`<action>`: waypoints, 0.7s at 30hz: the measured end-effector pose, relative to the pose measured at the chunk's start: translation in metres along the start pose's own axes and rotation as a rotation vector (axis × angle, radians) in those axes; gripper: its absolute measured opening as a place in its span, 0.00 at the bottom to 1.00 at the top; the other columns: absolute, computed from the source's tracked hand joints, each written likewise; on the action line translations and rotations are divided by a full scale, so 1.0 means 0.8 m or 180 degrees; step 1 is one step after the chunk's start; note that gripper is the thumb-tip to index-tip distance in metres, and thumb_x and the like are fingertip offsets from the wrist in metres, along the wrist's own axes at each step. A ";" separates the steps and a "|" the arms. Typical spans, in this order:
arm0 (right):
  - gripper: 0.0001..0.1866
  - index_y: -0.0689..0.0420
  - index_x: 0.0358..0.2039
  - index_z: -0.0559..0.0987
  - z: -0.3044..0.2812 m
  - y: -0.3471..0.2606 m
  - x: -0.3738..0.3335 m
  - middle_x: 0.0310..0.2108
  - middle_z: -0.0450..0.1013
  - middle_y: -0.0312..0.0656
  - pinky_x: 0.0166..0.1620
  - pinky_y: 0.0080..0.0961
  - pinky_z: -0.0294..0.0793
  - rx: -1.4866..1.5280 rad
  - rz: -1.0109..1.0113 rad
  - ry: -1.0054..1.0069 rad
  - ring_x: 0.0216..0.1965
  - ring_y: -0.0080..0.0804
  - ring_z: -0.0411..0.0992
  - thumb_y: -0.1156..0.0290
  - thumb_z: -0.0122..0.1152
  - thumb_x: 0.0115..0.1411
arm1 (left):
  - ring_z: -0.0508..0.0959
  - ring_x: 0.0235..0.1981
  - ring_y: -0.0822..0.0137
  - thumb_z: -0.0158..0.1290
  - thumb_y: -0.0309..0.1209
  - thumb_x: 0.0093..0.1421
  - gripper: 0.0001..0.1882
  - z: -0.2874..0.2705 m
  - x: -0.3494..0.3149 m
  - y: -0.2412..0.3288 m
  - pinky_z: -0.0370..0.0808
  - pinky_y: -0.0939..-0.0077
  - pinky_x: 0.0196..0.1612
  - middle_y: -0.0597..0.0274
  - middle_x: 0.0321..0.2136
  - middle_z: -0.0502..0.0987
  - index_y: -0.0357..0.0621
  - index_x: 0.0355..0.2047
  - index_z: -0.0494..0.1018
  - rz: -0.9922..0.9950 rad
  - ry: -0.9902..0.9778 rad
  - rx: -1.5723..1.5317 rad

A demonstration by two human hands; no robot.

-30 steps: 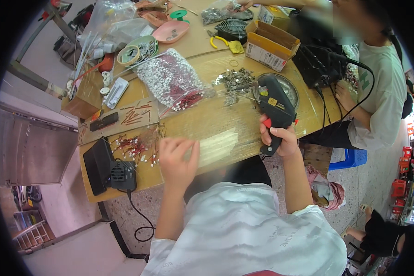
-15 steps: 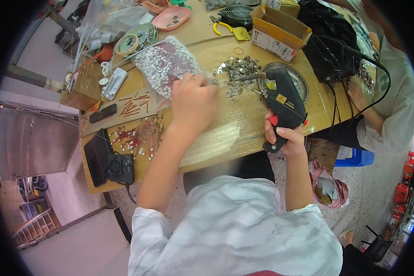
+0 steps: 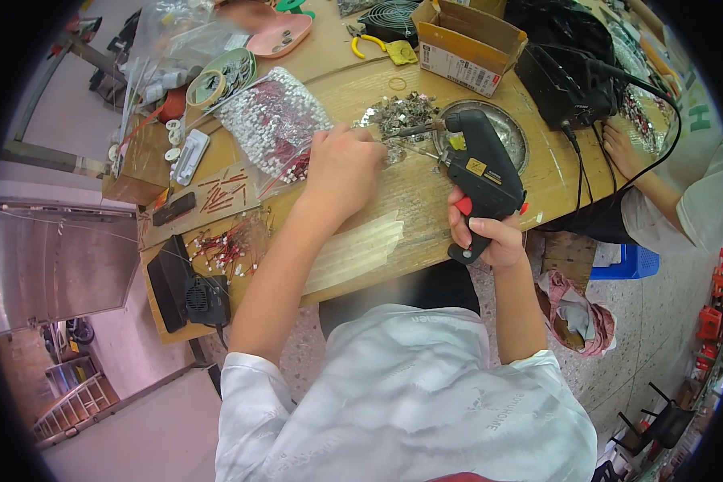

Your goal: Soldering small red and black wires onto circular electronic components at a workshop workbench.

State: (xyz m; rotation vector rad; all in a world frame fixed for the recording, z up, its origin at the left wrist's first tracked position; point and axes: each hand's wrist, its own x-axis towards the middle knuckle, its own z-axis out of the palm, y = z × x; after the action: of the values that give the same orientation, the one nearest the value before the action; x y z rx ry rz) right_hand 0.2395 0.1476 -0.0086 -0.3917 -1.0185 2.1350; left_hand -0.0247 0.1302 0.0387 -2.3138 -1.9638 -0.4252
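My right hand grips the handle of a black soldering gun with a red trigger. The gun's thin metal tip points left, toward my left hand. That hand is closed with its back up, and its fingertips are hidden, so what they hold does not show. It is just right of a clear bag of small white connectors with red wires. Beyond the gun tip lies a heap of small shiny metal pieces. A round metal dish sits partly behind the gun.
An opened cardboard box and yellow-handled pliers stand farther back. Wired connectors and a black device lie at the left. A black station with cables is at the right, beside another person's hand.
The whole view has shifted a little. My left hand has moved right across the table, off the bag's edge and closer to the gun tip. My right hand keeps its grip on the soldering gun.
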 end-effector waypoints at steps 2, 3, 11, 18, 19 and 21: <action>0.25 0.67 0.52 0.74 -0.001 0.001 0.000 0.35 0.76 0.46 0.31 0.23 0.70 0.0002 0.0008 -0.0042 0.25 0.26 0.71 0.73 0.61 0.54 | 0.77 0.42 0.60 0.62 0.27 0.54 0.06 0.002 0.000 -0.001 0.70 0.61 0.46 0.66 0.34 0.81 0.50 0.33 0.85 0.0016 0.0006 0.0069; 0.25 0.67 0.52 0.74 0.000 0.002 0.001 0.35 0.76 0.46 0.31 0.23 0.70 -0.0008 -0.0004 -0.0039 0.25 0.26 0.71 0.73 0.61 0.54 | 0.77 0.42 0.60 0.62 0.27 0.54 0.06 0.001 0.000 -0.001 0.70 0.61 0.46 0.66 0.34 0.81 0.50 0.33 0.85 0.0028 0.0017 0.0066; 0.23 0.68 0.52 0.74 0.002 0.004 0.000 0.34 0.76 0.46 0.30 0.21 0.70 -0.0041 -0.0095 0.0033 0.25 0.25 0.72 0.74 0.59 0.56 | 0.79 0.38 0.55 0.64 0.28 0.53 0.04 -0.040 -0.036 0.000 0.74 0.60 0.42 0.60 0.33 0.82 0.44 0.30 0.83 -0.0119 0.0508 -0.0264; 0.21 0.69 0.51 0.75 0.004 0.002 0.005 0.34 0.76 0.45 0.30 0.20 0.70 -0.0079 -0.0129 -0.0052 0.24 0.24 0.72 0.74 0.60 0.58 | 0.77 0.37 0.54 0.63 0.31 0.55 0.05 -0.039 -0.090 0.041 0.72 0.59 0.42 0.58 0.30 0.80 0.42 0.27 0.83 -0.0300 0.0284 -0.0383; 0.20 0.69 0.51 0.75 0.004 0.002 0.006 0.34 0.76 0.45 0.30 0.20 0.70 -0.0069 -0.0136 -0.0050 0.24 0.24 0.72 0.74 0.60 0.58 | 0.77 0.38 0.55 0.62 0.32 0.55 0.06 -0.035 -0.093 0.044 0.71 0.59 0.42 0.60 0.29 0.80 0.43 0.26 0.83 -0.0342 0.0229 -0.0352; 0.20 0.69 0.51 0.75 0.005 0.003 0.006 0.34 0.76 0.45 0.30 0.21 0.70 -0.0061 -0.0134 -0.0047 0.25 0.24 0.72 0.74 0.60 0.58 | 0.77 0.38 0.54 0.62 0.32 0.55 0.06 -0.029 -0.098 0.047 0.71 0.59 0.42 0.59 0.29 0.80 0.43 0.26 0.83 -0.0376 0.0136 -0.0373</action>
State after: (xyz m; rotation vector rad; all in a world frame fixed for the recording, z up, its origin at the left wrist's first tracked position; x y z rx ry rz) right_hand 0.2329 0.1479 -0.0080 -0.3612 -1.0473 2.0946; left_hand -0.0026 0.0431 0.0450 -2.2408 -2.1165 -0.6095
